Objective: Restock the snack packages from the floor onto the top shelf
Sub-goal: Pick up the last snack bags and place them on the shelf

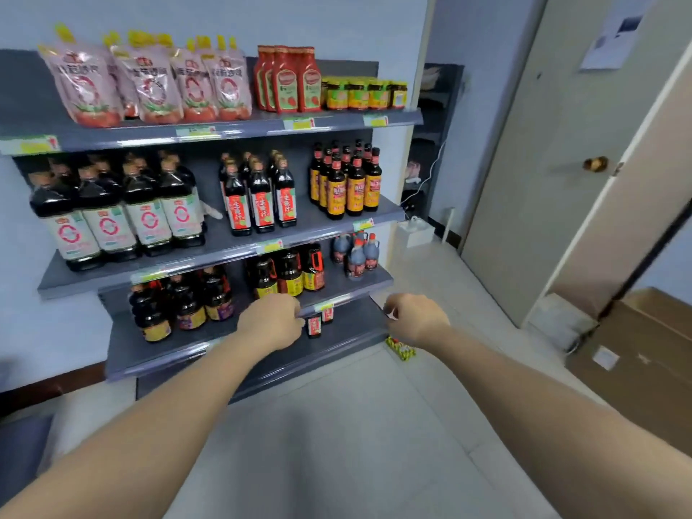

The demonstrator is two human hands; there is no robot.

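The grey shelf unit [149, 354] carries pink pouches [146, 88] on its top shelf [243, 128]. Before the unit's lowest tier the left hand [271, 320] shows its back, fingers curled under; whether it holds anything I cannot tell. At the unit's lower right corner the right hand [412, 318] hangs loosely curled, holding nothing. Below its wrist a yellow-and-red snack package [401, 349] lies on the floor at the unit's foot.

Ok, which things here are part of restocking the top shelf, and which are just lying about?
Part of the job:
yellow-and-red package on the floor
top shelf
left hand and right hand, both low near the package

Just there:
dark bottles on the lower shelves
red bottles
cardboard boxes
door
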